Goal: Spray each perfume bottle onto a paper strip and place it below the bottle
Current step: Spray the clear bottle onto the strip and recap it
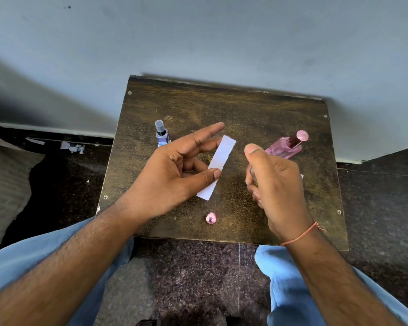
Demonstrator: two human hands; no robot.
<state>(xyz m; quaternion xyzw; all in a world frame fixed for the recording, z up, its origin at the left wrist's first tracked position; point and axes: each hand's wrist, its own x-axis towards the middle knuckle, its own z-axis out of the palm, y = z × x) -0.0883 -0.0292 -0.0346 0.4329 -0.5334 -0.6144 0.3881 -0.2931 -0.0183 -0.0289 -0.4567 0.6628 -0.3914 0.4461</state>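
My left hand [174,170] pinches a white paper strip [218,165] between thumb and a curled finger, index finger stretched out straight, holding the strip slanted above the middle of the small wooden table [245,109]. My right hand [276,184] is curled around a clear bottle [252,171] (mostly hidden by my fingers), thumb raised on top, just right of the strip. A pink perfume bottle [286,147] with a pink cap stands behind that hand. A bluish perfume bottle [162,135] stands behind my left hand. A loose pink cap [210,218] lies near the table's front edge.
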